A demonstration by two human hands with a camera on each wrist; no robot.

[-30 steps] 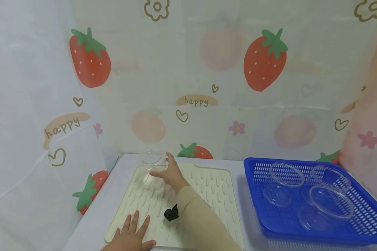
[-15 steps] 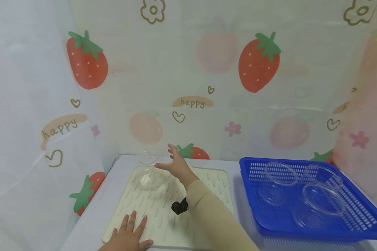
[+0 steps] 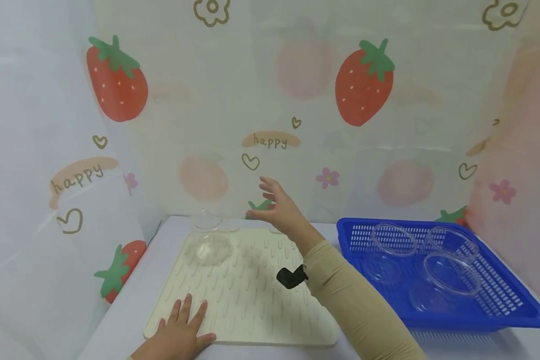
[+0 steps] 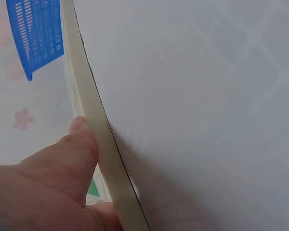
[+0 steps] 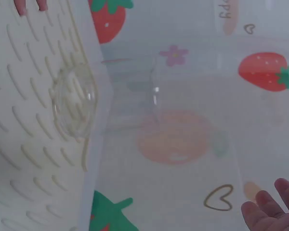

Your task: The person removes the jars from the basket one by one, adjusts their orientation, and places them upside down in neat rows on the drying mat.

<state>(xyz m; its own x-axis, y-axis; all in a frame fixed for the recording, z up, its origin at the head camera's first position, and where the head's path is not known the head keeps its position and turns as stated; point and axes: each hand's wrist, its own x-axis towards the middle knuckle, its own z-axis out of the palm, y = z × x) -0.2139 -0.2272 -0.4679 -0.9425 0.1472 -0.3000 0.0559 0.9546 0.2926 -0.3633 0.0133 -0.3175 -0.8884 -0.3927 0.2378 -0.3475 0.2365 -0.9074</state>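
A clear plastic container (image 3: 212,249) stands upright at the far left of a cream ridged mat (image 3: 252,295). Its see-through wall is faint, though the rounded base and rim show in the right wrist view. My right hand (image 3: 285,212) hovers in the air to the right of the container, apart from it, thumb and fingers spread with nothing between them. On the mat's near left part rests my left hand (image 3: 175,332), fingers splayed. In the left wrist view the thumb (image 4: 82,149) lies by the mat's edge.
At the right of the table sits a blue perforated basket (image 3: 450,320) with three clear containers inside, one nearest the front (image 3: 452,292). A strawberry-print curtain (image 3: 364,175) closes off the back and sides. A black piece (image 3: 292,276) is attached at the right wrist.
My right hand has let go of the clear container and moved up and to the right, away from it. The left hand keeps its place on the mat. The view has shifted slightly.
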